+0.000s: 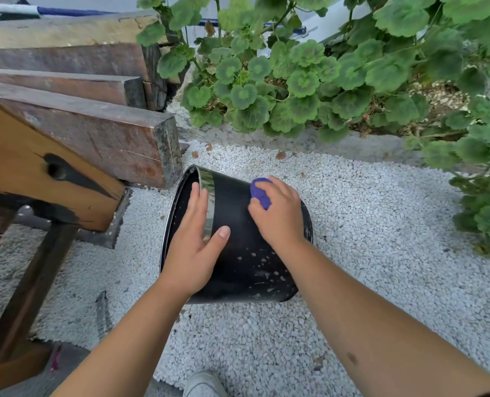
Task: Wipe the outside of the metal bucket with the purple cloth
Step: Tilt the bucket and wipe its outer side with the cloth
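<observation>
Black on its outer wall with a shiny silver band near the rim, the round metal bucket (238, 247) lies tipped on its side on the white gravel ground (381, 253), its mouth turned toward the left. Pale specks dot its lower wall. Its underside, where it meets the gravel, is hidden, and no handle can be made out.

The left hand (193, 247) lies flat over the rim end, fingers straight and close together, thumb spread out across the black wall; the fingertips reach the mouth's edge. The right hand (278, 213) curls round a small bunched purple cloth (261, 191) and presses it against the upper wall, toward the base end. Most of the cloth is covered by the fingers, so only a rounded lump shows.

Weathered brown wooden beams (89, 133) are stacked at the left, just beside the bucket's mouth, running out of the picture. Green round-leaved plants (309, 81) fill the top and right, behind a grey stone kerb (338, 144). A grey shoe toe (203, 383) is cut off at the bottom edge.
</observation>
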`<action>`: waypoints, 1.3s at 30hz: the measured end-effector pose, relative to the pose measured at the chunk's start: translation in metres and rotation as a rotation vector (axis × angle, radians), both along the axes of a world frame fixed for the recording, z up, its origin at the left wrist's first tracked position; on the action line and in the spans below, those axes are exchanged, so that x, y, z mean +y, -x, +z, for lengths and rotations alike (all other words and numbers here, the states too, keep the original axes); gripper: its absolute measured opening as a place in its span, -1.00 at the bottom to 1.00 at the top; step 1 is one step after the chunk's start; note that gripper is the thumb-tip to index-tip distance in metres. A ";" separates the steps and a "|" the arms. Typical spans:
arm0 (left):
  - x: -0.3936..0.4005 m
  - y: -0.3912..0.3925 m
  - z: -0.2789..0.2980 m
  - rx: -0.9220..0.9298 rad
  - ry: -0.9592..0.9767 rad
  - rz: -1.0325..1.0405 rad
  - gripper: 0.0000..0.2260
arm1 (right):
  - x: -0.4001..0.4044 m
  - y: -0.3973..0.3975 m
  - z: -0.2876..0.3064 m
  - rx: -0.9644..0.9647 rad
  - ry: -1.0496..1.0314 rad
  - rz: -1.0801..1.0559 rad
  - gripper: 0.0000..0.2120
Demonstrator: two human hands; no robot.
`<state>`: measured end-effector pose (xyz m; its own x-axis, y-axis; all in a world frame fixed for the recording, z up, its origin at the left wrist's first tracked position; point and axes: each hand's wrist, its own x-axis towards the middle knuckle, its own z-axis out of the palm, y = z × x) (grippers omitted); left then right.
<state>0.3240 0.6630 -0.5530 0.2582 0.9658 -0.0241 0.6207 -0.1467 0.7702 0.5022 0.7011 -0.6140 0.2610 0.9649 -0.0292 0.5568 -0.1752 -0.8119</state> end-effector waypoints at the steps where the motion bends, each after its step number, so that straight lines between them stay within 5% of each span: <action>1: 0.001 0.003 -0.001 0.000 0.021 0.016 -0.24 | 0.000 -0.007 -0.006 -0.013 0.025 -0.010 -0.64; 9: 0.004 0.009 0.000 -0.057 0.097 0.076 -0.34 | 0.001 -0.035 -0.025 -0.175 0.153 0.048 -0.60; 12: 0.004 0.009 0.000 -0.058 0.094 0.073 -0.36 | -0.002 -0.030 -0.011 -0.095 0.129 -0.004 -0.59; 23: 0.005 0.013 -0.006 -0.143 0.077 0.077 -0.34 | -0.026 0.059 0.023 -0.126 -0.379 0.133 -0.59; 29: 0.008 0.025 -0.006 -0.085 0.079 0.138 -0.30 | -0.029 -0.004 -0.021 -0.130 0.040 0.038 -0.56; 35: 0.012 0.019 -0.005 -0.111 0.133 0.129 -0.32 | -0.026 -0.020 -0.025 -0.030 0.092 -0.081 -0.56; 39: 0.011 0.014 -0.003 -0.111 0.140 0.126 -0.30 | -0.014 -0.001 0.004 0.288 0.006 -0.205 -0.54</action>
<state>0.3097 0.6738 -0.5562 0.1446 0.9797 -0.1389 0.5376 0.0401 0.8422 0.5032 0.6868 -0.6096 0.4292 0.8931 -0.1347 0.2584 -0.2643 -0.9292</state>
